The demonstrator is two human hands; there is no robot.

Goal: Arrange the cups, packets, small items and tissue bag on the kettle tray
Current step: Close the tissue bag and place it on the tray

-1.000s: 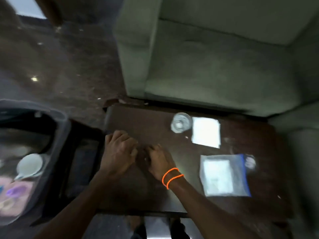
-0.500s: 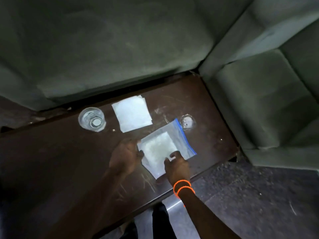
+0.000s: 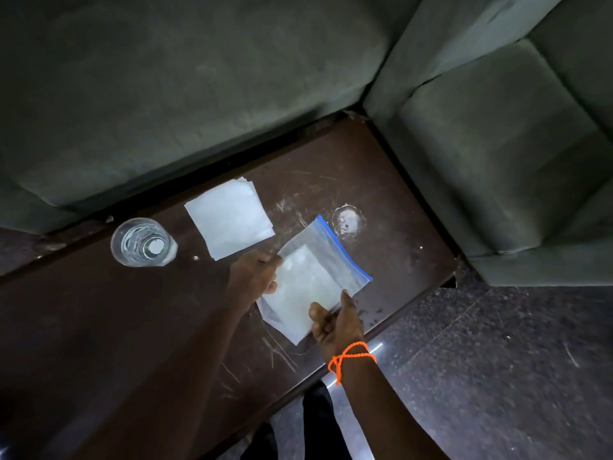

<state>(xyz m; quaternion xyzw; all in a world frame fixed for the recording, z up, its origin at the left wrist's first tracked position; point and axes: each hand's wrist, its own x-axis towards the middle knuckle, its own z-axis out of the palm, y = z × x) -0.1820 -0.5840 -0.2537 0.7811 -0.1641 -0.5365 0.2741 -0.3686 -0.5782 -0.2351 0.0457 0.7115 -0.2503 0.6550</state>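
A clear zip bag with a blue seal strip and white tissues inside, the tissue bag, is lifted a little off the dark wooden table. My left hand pinches its left edge. My right hand, with an orange thread on the wrist, grips its near right edge. A stack of white tissues lies flat beyond the bag. A clear glass cup stands upright to the left. The kettle tray is out of view.
A green sofa runs along the table's far side and a second green seat stands at its right end. A small round mark shows on the tabletop beside the bag. Dark speckled floor lies to the right.
The view swung right, away from the tray with the white cup. Both hands went from the table's middle to the tissue bag, took hold of it and raised it.
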